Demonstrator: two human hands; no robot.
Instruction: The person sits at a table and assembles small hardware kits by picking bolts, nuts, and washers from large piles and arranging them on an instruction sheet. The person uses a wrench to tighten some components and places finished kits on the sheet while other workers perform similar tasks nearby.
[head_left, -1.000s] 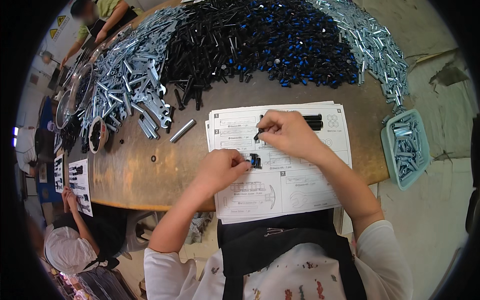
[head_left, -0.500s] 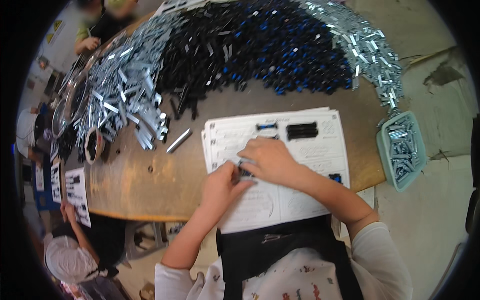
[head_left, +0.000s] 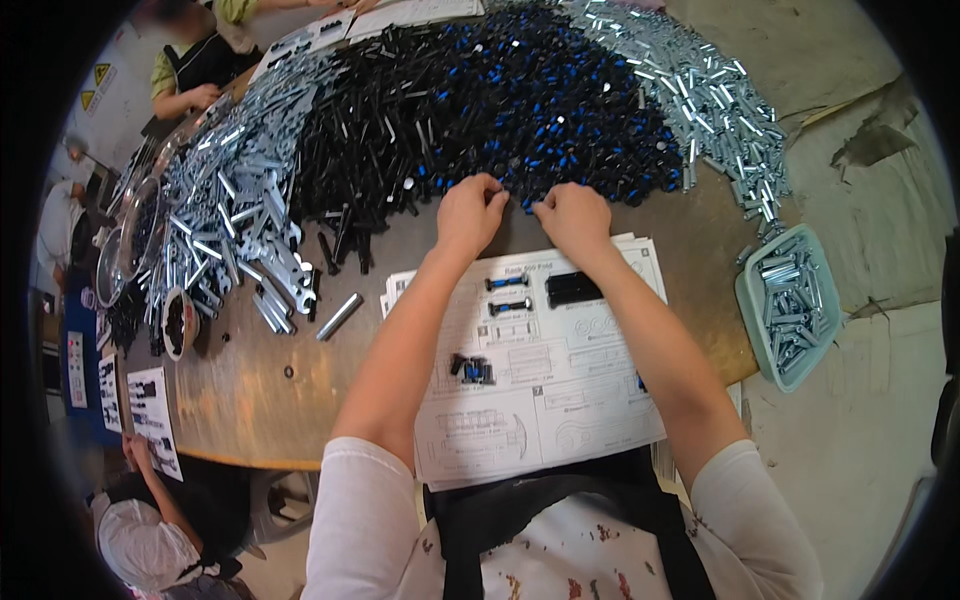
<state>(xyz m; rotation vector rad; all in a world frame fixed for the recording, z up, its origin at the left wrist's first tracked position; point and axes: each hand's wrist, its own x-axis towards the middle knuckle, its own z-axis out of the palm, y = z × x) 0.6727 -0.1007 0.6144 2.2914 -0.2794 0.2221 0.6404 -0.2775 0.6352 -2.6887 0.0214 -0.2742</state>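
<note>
Both my hands are at the near edge of a pile of short black bolts with blue bands (head_left: pixel 560 110). My left hand (head_left: pixel 470 215) has its fingers curled in, thumb against the fingertips. Just right of it, my right hand (head_left: pixel 578 220) pinches thumb and finger together at the same edge. Anything between the fingers is too small to make out. Below my forearms lies a stack of printed sheets (head_left: pixel 590 430). On it rest two blue-banded bolts (head_left: pixel 508 306), a small cluster of short bolts (head_left: pixel 474 370) and several black rods (head_left: pixel 570 289), partly hidden by my right forearm.
Left of the bolts are piles of long black bolts (head_left: pixel 370 130) and silver wrenches and tubes (head_left: pixel 235 205). Silver tubes (head_left: pixel 725 125) spread at the far right, above a pale green basket (head_left: pixel 745 310). A small bowl (head_left: pixel 178 325) stands left. Co-workers sit along the left.
Both hands have left the sheets and reached forward to the bolt pile. The small cluster of bolts that they covered now shows on the sheet.
</note>
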